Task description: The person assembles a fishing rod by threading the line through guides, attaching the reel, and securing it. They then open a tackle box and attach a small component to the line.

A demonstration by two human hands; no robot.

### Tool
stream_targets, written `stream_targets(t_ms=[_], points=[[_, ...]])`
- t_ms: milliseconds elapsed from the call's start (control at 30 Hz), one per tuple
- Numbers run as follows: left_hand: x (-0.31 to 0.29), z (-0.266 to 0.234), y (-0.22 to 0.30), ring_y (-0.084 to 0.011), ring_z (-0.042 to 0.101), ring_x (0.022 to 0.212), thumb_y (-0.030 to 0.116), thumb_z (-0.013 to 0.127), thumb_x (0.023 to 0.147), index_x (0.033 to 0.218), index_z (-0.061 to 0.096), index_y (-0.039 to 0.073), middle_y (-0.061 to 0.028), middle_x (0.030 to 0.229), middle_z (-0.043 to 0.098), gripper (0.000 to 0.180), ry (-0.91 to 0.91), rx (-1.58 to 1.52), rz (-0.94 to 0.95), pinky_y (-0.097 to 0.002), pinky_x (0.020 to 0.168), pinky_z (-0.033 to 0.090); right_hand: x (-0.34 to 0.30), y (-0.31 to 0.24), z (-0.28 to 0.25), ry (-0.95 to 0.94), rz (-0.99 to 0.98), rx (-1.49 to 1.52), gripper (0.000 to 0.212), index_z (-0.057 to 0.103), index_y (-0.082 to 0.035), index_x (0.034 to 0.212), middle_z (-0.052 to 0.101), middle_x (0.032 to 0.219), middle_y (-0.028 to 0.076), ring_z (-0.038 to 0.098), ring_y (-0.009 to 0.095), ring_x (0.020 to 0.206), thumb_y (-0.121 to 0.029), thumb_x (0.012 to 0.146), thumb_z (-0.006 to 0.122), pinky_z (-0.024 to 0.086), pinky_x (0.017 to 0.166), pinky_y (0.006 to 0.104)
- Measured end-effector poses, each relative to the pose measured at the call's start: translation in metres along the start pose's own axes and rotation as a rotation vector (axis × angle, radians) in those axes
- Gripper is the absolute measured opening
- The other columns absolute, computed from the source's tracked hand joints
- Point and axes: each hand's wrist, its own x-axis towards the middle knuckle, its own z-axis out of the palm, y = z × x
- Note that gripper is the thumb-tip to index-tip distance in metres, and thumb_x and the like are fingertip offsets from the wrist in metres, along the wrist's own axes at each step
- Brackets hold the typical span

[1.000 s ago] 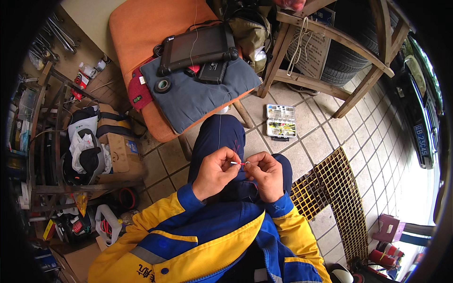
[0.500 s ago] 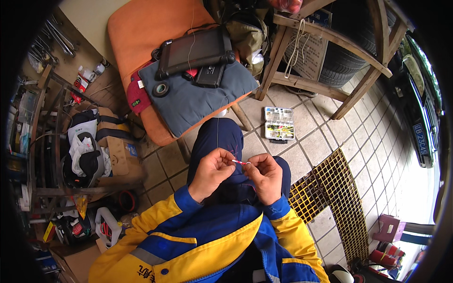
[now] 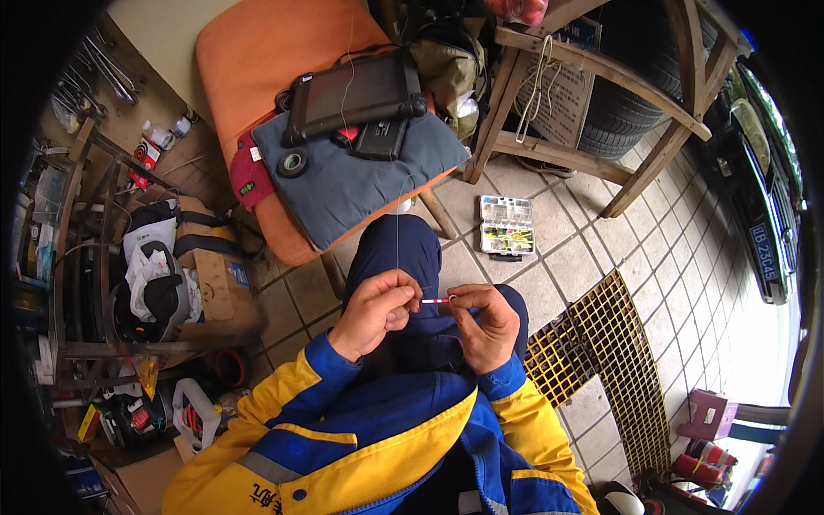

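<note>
Above my lap, my right hand (image 3: 487, 320) pinches a small red-and-white stick-shaped piece (image 3: 435, 300) between thumb and fingers. Its white end points toward my left hand (image 3: 383, 311), which is closed, fingertips pressed together close to that end. A thin pale line (image 3: 397, 245) rises from the left fingertips and runs up past the chair. How the line meets the stick is too fine to make out. On the tiles ahead lies an open compartment box (image 3: 507, 227) with small bright pieces inside.
An orange chair (image 3: 245, 64) holds a grey cushion (image 3: 343, 193), a rugged tablet (image 3: 356, 96) and a tape roll (image 3: 292, 164). A cluttered metal rack (image 3: 64, 283) stands left; a wooden frame (image 3: 584, 56) with tyres (image 3: 631, 120) is far right. A yellow floor grate (image 3: 618, 343) lies right.
My left hand has drawn slightly left, its fingers curled in more, so more of the red-and-white piece shows. My right hand keeps its pinch, nearly in place.
</note>
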Motion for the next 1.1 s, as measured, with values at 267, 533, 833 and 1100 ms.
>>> stream_targets(t_ms=[267, 533, 833, 1100], points=[[0.000, -0.004, 0.006, -0.0011, 0.038, 0.056, 0.019, 0.054, 0.107, 0.098, 0.061, 0.005, -0.0023, 0.081, 0.059, 0.019, -0.083, 0.094, -0.152, -0.0177, 0.051, 0.030, 0.004, 0.002, -0.007, -0.123, -0.217, -0.289, 0.024, 0.071, -0.004, 0.091, 0.075, 0.101, 0.011, 0.071, 0.029, 0.091, 0.015, 0.077, 0.072, 0.057, 0.080, 0.0354], [0.014, 0.010, -0.010, -0.0056, 0.040, 0.050, 0.011, 0.059, 0.099, 0.094, 0.060, 0.009, -0.0022, 0.073, 0.058, 0.006, -0.006, 0.163, -0.151, -0.0215, 0.045, 0.033, -0.007, 0.022, -0.006, -0.121, 0.089, 0.010, 0.039, 0.061, -0.003, 0.123, 0.065, 0.108, 0.014, 0.068, 0.027, 0.105, 0.010, 0.085, 0.062, 0.055, 0.092, 0.0376], [0.055, -0.012, -0.023, -0.0123, 0.062, 0.085, 0.023, 0.052, 0.108, 0.093, 0.061, 0.010, 0.0010, 0.085, 0.060, 0.022, -0.092, -0.046, 0.086, -0.0278, 0.079, 0.051, -0.010, 0.083, 0.029, -0.365, 0.628, 0.732, 0.038, 0.053, -0.013, 0.127, 0.063, 0.106, 0.003, 0.060, 0.015, 0.086, -0.043, 0.110, 0.036, 0.049, 0.066, 0.0306], [0.077, -0.026, -0.010, -0.0074, 0.038, 0.055, 0.028, 0.055, 0.109, 0.103, 0.060, 0.010, 0.0014, 0.082, 0.052, 0.020, 0.129, -0.201, 0.118, -0.0237, 0.046, 0.032, -0.009, 0.074, 0.019, -0.206, 0.328, 0.146, 0.036, 0.066, -0.004, 0.099, 0.062, 0.078, 0.008, 0.057, 0.019, 0.072, -0.037, 0.106, 0.053, 0.047, 0.068, 0.0343]])
